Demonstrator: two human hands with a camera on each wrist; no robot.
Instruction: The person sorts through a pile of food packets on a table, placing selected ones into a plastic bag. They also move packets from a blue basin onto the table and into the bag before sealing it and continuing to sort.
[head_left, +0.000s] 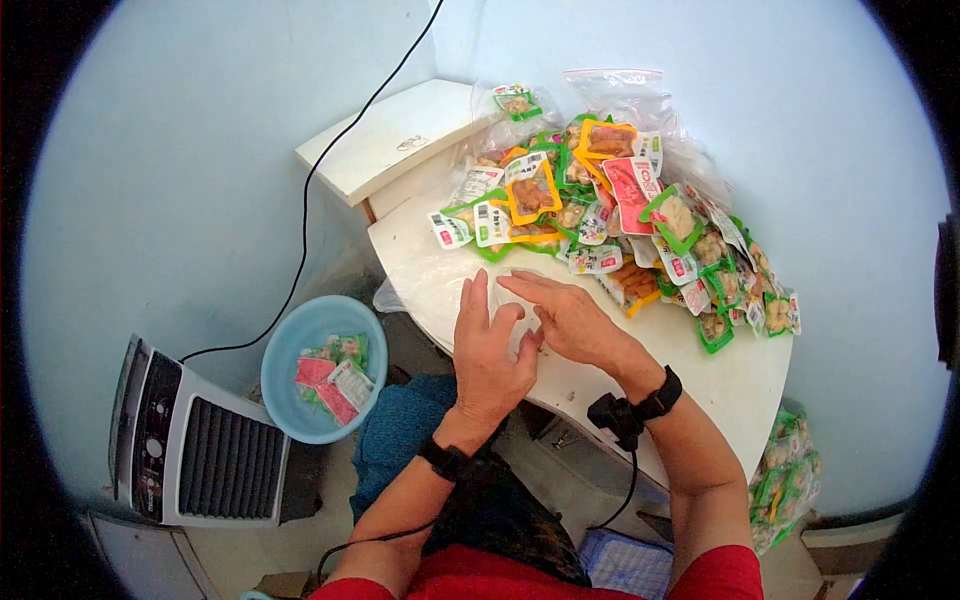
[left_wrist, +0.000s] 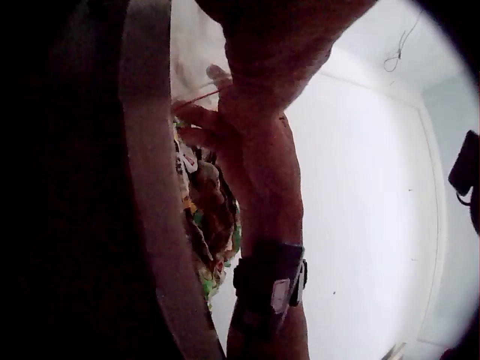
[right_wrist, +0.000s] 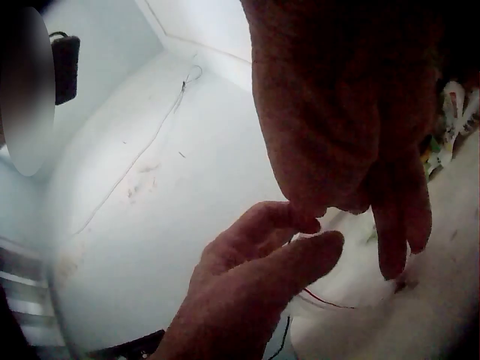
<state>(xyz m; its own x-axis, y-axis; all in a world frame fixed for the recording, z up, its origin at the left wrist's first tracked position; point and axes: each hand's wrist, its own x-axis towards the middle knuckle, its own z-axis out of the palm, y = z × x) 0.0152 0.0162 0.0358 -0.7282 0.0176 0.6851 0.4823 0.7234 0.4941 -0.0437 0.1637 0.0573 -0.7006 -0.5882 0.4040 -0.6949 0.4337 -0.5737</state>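
Note:
A clear plastic bag (head_left: 512, 312) with a red line along its mouth lies between my two hands, near the table's front edge. My left hand (head_left: 488, 365) holds its near side, thumb and index finger brought close together in the right wrist view. On the other side my right hand (head_left: 575, 322) holds the bag, its index finger reaching across toward the left fingertips. The red-lined edge (right_wrist: 330, 302) of the bag runs beside the hands in the right wrist view. Right behind them is a big heap of small snack packets (head_left: 590, 205) with green, yellow and red borders.
A light blue basin (head_left: 272, 375) with several packets stands low at the left, beside a white air cooler (head_left: 215, 450). A white board (head_left: 400, 130) adjoins the white table (head_left: 640, 370). Another bag of packets (head_left: 785, 480) sits low at the right. A black cable (head_left: 305, 215) hangs along the wall.

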